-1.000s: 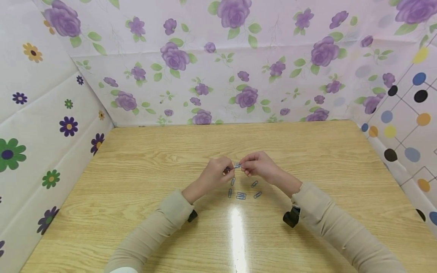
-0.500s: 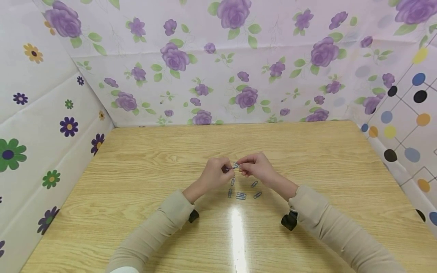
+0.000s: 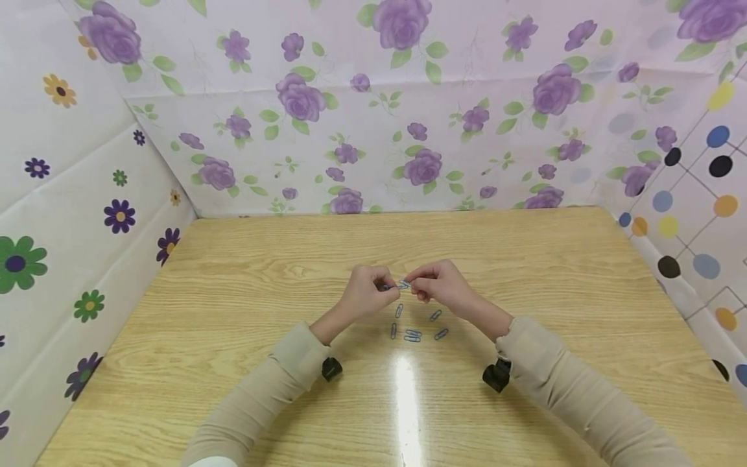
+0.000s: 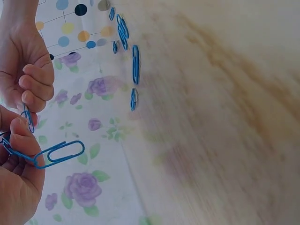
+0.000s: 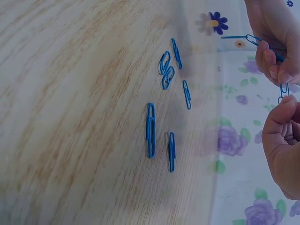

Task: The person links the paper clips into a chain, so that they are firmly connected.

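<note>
My left hand [image 3: 369, 292] pinches a short string of linked blue paper clips [image 4: 59, 154]. One end of it hangs free past the fingers, and the part inside the palm is hidden. Close to it, my right hand [image 3: 445, 287] pinches a single blue paper clip [image 4: 28, 119] between thumb and fingertips. In the right wrist view, this paper clip [image 5: 283, 92] spans the small gap between the two hands. Whether it is hooked into the string cannot be told. Both hands are held a little above the table.
Several loose blue paper clips lie on the wooden table [image 3: 280, 389] just below the hands, among them an upright one [image 3: 393, 331], a pair side by side [image 3: 412, 333] and a slanted one [image 3: 441, 334]. Patterned cloth walls [image 3: 373, 149] enclose the table's back and sides.
My right hand has shifted slightly left, closer to the left hand. The left hand has turned and risen a little. The loose paper clips lie where they were.
</note>
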Demonstrator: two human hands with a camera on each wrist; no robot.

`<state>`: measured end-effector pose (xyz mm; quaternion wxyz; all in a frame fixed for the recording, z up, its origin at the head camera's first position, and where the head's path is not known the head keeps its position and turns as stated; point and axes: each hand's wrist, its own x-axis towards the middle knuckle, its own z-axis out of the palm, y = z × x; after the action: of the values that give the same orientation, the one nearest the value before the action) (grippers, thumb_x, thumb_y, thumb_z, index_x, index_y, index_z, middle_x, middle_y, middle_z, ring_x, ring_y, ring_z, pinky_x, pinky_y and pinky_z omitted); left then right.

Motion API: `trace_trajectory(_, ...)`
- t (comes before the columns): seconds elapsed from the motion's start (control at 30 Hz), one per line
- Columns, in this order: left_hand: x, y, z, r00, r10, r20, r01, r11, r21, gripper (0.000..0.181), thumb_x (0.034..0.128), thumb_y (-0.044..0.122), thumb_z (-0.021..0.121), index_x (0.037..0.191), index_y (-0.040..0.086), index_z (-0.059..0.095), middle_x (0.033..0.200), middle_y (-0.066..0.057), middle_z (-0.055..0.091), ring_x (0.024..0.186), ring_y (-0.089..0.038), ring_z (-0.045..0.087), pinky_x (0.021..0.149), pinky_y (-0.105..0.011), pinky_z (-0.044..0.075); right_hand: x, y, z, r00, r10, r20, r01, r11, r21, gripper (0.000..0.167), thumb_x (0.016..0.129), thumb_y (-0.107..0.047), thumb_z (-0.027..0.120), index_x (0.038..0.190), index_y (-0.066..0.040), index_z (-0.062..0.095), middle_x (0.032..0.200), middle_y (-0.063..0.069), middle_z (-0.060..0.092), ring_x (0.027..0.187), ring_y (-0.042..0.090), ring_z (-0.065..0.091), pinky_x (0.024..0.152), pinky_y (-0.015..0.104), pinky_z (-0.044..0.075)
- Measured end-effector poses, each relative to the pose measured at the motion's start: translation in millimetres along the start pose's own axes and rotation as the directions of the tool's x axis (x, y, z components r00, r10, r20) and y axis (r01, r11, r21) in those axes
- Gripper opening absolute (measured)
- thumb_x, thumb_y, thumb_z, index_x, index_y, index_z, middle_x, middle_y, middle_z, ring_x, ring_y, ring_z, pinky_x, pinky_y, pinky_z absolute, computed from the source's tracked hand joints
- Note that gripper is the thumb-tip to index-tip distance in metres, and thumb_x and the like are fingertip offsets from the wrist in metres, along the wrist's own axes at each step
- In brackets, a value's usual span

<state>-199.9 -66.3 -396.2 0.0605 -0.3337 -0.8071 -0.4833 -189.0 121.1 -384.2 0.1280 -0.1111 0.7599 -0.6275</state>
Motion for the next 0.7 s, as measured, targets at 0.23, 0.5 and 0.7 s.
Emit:
trace_trajectory(0.23, 0.8, 5.1, -0.6, 1.0, -0.006, -0.005, 0.006, 1.0, -0.006, 0.013, 0.0692, -0.009, 0.058, 0.061, 0.001, 0.062, 0.053, -0.004, 0.057, 0.042, -0.003, 0.038, 0.041, -0.017, 0.031, 0.5, 1.2, 0.7, 1.0, 0.009, -0.008, -0.009, 1.0, 0.016, 0.02, 0.087, 0.004, 0.05, 0.098, 0.014, 0.062, 0.07, 0.009, 0.06, 0.058, 0.012, 0.053, 0.054, 0.022, 0.047)
trace_trajectory(0.5, 2.9, -0.2, 1.3, 1.0, -0.02, 0.004, 0.02, 1.0, -0.004, 0.013, 0.0704, -0.006, 0.057, 0.061, 0.002, 0.061, 0.053, -0.001, 0.056, 0.041, -0.004, 0.037, 0.04, -0.018, 0.031, 1.4, 1.8, 0.6, 0.999, 0.04, -0.008, -0.04, 0.997, 0.06, 0.021, 0.088, 0.004, 0.049, 0.1, 0.015, 0.061, 0.077, 0.02, 0.06, 0.059, 0.011, 0.053, 0.054, 0.021, 0.045)
trace_trajectory(0.7, 2.6, 0.5, 1.9, 1.0, -0.02, 0.004, 0.02, 1.0, 0.006, 0.013, 0.0705, -0.006, 0.058, 0.061, 0.002, 0.061, 0.053, -0.001, 0.056, 0.041, -0.004, 0.037, 0.04, -0.018, 0.031, -0.4, 0.5, 0.5, 0.999, 0.032, -0.016, -0.031, 0.999, 0.039, 0.02, 0.088, 0.004, 0.049, 0.1, 0.015, 0.061, 0.082, 0.027, 0.06, 0.059, 0.012, 0.054, 0.054, 0.021, 0.046)
